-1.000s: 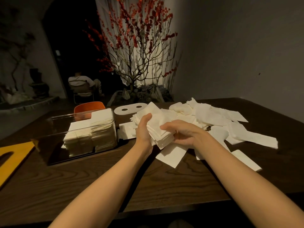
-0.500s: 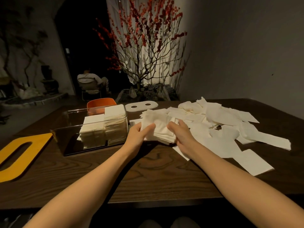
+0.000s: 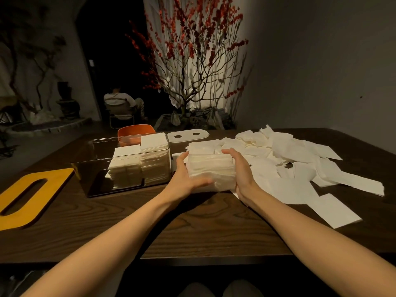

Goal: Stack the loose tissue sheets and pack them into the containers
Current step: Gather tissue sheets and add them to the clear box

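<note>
A thick stack of white tissue sheets (image 3: 211,170) stands on the dark wooden table (image 3: 192,228), squeezed between both hands. My left hand (image 3: 184,179) presses its left side, fingers curling under the front. My right hand (image 3: 241,170) presses its right side. Just left of the stack is a clear plastic container (image 3: 102,168) with two stacks of tissues (image 3: 139,161) filling its right end. Several loose tissue sheets (image 3: 300,168) lie scattered to the right.
A yellow lid with a long slot (image 3: 27,198) lies at the left edge. A white lid with two holes (image 3: 187,136) and an orange container (image 3: 135,131) sit behind the clear one. A red-flowered tree and a seated person are beyond the table.
The tissue stack was tilted and held up in both hands; now it stands squared on the table between my palms, closer to the clear container.
</note>
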### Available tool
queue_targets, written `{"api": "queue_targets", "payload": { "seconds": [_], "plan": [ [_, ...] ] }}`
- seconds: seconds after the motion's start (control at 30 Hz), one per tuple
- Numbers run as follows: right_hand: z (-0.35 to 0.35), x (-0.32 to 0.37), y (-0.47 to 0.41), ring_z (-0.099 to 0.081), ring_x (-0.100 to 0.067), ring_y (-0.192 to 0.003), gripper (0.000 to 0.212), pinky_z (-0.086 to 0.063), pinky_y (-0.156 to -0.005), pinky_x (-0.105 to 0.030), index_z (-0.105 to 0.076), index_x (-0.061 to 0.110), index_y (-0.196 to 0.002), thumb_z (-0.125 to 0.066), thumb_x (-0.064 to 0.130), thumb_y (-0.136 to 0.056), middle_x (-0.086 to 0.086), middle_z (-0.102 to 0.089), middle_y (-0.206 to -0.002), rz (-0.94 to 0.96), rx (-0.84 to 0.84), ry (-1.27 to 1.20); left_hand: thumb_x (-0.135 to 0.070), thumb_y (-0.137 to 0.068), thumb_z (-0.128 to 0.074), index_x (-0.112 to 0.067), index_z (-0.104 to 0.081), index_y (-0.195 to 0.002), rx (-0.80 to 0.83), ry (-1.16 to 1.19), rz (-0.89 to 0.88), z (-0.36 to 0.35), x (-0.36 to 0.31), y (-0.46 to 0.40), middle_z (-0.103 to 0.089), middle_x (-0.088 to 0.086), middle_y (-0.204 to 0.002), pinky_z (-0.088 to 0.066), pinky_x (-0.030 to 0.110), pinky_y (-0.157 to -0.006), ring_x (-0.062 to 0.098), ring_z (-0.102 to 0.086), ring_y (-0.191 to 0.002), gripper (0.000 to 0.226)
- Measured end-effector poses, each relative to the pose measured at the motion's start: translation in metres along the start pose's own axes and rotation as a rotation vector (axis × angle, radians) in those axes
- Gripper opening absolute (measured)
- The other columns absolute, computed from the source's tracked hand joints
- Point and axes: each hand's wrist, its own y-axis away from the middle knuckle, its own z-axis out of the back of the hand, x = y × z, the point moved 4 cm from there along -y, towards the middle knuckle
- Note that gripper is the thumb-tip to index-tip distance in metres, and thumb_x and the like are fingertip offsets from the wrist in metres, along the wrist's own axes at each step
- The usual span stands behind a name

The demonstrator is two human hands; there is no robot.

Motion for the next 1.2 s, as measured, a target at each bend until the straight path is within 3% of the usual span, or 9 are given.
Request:
{"api": "queue_targets", "payload": {
  "seconds": [0.1, 0.2, 0.3, 0.5, 0.63, 0.77, 0.83, 0.9, 1.2],
  "plan": [
    [-0.006, 0.006, 0.002, -0.045, -0.015, -0.124, 0.032, -0.035, -0.109, -0.038, -0.058, 0.027, -0.122, -0.045, 0.041, -0.097, 0.009, -0.052, -0.127, 0.166, 0.036, 0.06, -0.011, -0.075, -0.08, -0.015, -0.015, -0.147, -0.074, -0.058, -0.08, -0.001, -0.004, 0.003, -0.039, -0.007, -0.13, -0.032, 0.016, -0.103, 0.004, -0.042, -0.12, 0.097],
    [-0.009, 0.005, -0.002, -0.043, -0.014, -0.127, 0.028, -0.032, -0.111, -0.038, -0.056, 0.031, -0.12, -0.041, 0.042, -0.098, 0.008, -0.05, -0.134, 0.205, 0.033, 0.082, -0.007, -0.075, -0.08, -0.016, -0.021, -0.142, -0.122, -0.086, -0.14, 0.004, -0.007, 0.003, -0.037, -0.022, -0.118, -0.035, -0.003, -0.083, -0.016, -0.046, -0.103, 0.09],
    [-0.008, -0.002, -0.007, -0.045, -0.019, -0.127, 0.032, -0.034, -0.112, -0.043, -0.058, 0.026, -0.118, -0.04, 0.041, -0.098, 0.001, -0.052, -0.133, 0.065, -0.015, 0.096, -0.012, -0.073, -0.081, -0.019, -0.019, -0.142, -0.118, -0.062, -0.077, 0.01, -0.004, 0.003, -0.038, -0.022, -0.112, -0.04, 0.0, -0.077, -0.002, -0.048, -0.106, 0.093],
    [-0.006, 0.001, -0.006, -0.054, -0.023, -0.119, 0.047, -0.041, -0.107, -0.044, -0.055, 0.022, -0.127, -0.029, 0.05, -0.1, -0.006, -0.056, -0.128, -0.07, 0.11, -0.047, -0.016, -0.076, -0.08, -0.016, -0.002, -0.148, -0.061, -0.06, -0.016, 0.009, -0.002, -0.001, -0.036, -0.017, -0.12, -0.031, 0.014, -0.094, 0.007, -0.038, -0.123, 0.107],
    [-0.009, 0.004, -0.008, -0.059, -0.022, -0.112, 0.043, -0.045, -0.102, -0.042, -0.058, 0.021, -0.125, -0.047, 0.05, -0.094, -0.005, -0.061, -0.122, -0.037, 0.156, -0.061, -0.006, -0.078, -0.077, -0.016, 0.008, -0.15, -0.029, 0.014, -0.004, 0.005, -0.002, -0.004, -0.035, -0.016, -0.121, -0.031, 0.012, -0.093, 0.007, -0.036, -0.122, 0.112],
    [0.001, 0.003, -0.016, -0.053, -0.018, -0.119, 0.027, -0.041, -0.108, -0.041, -0.064, 0.023, -0.117, -0.057, 0.033, -0.093, 0.001, -0.059, -0.126, 0.002, 0.071, 0.073, -0.009, -0.076, -0.079, -0.022, -0.003, -0.148, -0.043, -0.04, -0.058, 0.013, -0.001, -0.001, -0.041, -0.012, -0.124, -0.038, 0.002, -0.081, -0.002, -0.047, -0.106, 0.106],
    [0.003, 0.005, -0.014, -0.055, -0.016, -0.115, 0.023, -0.046, -0.1, -0.033, -0.065, 0.019, -0.115, -0.054, 0.024, -0.096, 0.0, -0.061, -0.123, -0.023, 0.122, 0.086, -0.009, -0.075, -0.08, -0.024, -0.009, -0.144, -0.036, -0.123, -0.118, 0.013, -0.003, -0.001, -0.037, -0.016, -0.118, -0.037, -0.004, -0.077, -0.009, -0.045, -0.102, 0.1],
    [0.002, 0.006, -0.012, -0.059, -0.015, -0.105, 0.017, -0.05, -0.088, -0.027, -0.065, 0.019, -0.104, -0.05, 0.018, -0.097, -0.002, -0.063, -0.115, -0.078, 0.161, 0.068, -0.02, -0.071, -0.085, -0.028, -0.016, -0.137, -0.045, -0.204, -0.183, 0.013, -0.003, -0.001, -0.036, -0.005, -0.124, -0.036, -0.002, -0.085, 0.002, -0.044, -0.113, 0.096],
    [-0.001, 0.0, -0.016, -0.06, -0.021, -0.11, 0.02, -0.047, -0.102, -0.039, -0.065, 0.022, -0.104, -0.049, 0.032, -0.097, -0.005, -0.066, -0.114, -0.155, 0.139, 0.035, -0.049, -0.067, -0.075, -0.051, -0.045, -0.108, -0.046, -0.418, -0.264, 0.011, -0.009, 0.0, -0.028, -0.003, -0.128, -0.021, 0.001, -0.096, 0.011, -0.029, -0.126, 0.051]
  ]
}}
